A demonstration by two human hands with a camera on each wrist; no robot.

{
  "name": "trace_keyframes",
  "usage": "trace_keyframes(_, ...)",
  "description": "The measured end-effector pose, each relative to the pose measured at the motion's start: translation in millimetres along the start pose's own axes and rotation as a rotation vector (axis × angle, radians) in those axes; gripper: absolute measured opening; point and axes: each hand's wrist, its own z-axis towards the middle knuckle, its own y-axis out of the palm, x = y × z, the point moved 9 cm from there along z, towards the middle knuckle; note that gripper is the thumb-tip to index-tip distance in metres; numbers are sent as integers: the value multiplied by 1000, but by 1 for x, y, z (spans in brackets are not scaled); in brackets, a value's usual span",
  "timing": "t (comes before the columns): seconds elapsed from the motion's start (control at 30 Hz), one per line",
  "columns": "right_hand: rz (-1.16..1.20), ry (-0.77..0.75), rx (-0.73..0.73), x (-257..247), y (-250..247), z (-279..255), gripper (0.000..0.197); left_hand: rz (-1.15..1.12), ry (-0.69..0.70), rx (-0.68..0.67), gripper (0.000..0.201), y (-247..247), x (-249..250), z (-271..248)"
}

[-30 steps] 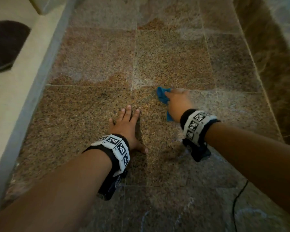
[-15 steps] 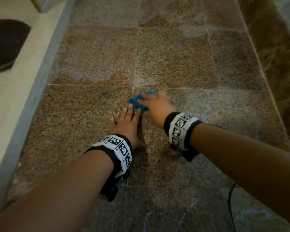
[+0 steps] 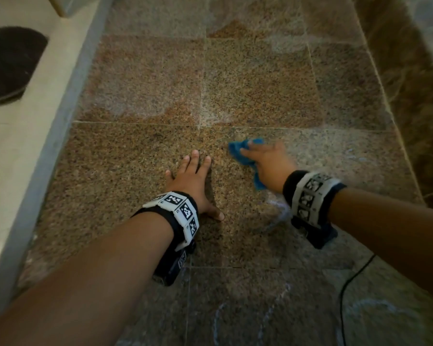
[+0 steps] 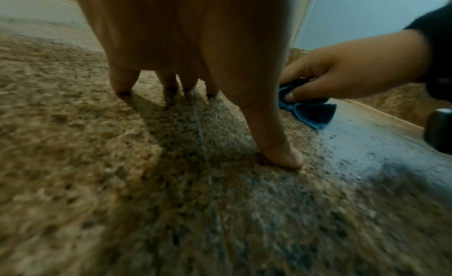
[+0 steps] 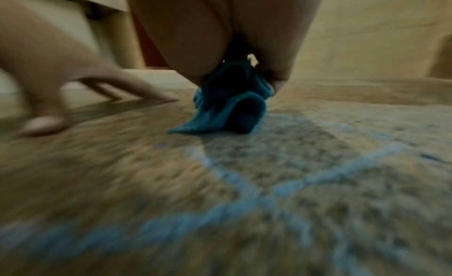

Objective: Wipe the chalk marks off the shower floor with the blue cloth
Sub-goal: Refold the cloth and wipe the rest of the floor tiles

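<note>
My right hand (image 3: pixel 268 158) grips a bunched blue cloth (image 3: pixel 240 149) and presses it onto the speckled brown shower floor (image 3: pixel 140 86); it is motion-blurred. In the left wrist view the right hand (image 4: pixel 342 73) curls over the blue cloth (image 4: pixel 310 112). The right wrist view has the blue cloth (image 5: pixel 227 110) hanging from under my palm onto the floor. My left hand (image 3: pixel 190 176) lies flat on the floor with straight, spread fingers, just left of the cloth. Pale blue chalk marks (image 3: pixel 278 211) sit under my right wrist, and chalk lines (image 5: pixel 244 193) cross the floor nearer the camera.
A grey curb (image 3: pixel 48 136) bounds the floor on the left, with pale floor and a dark mat (image 3: pixel 8 63) beyond. A dark marbled wall (image 3: pixel 415 91) rises on the right. A thin black cable (image 3: pixel 348 290) trails at lower right. More faint chalk curves (image 3: pixel 370 305) lie near me.
My right hand with the cloth swept left until it was beside my left fingertips, then moved back to the right. My left hand has stayed flat in place.
</note>
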Motion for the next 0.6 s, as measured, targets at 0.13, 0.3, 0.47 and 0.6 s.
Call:
trace_keyframes(0.13,-89,-173,-64,-46,-3,-37,59,12,-23,-14,143,-1,1,0)
trace_keyframes(0.3,234,-148,-104,-28,-20,-31,55,30,-63,-56,127,-7,6,-13)
trace_keyframes(0.47,491,15,-2,18,-65,-51,49,39,-67,-8,109,-36,21,-53)
trace_keyframes(0.6,566,77,26,34,-95,-63,40,56,-67,-14,107,-60,36,-83)
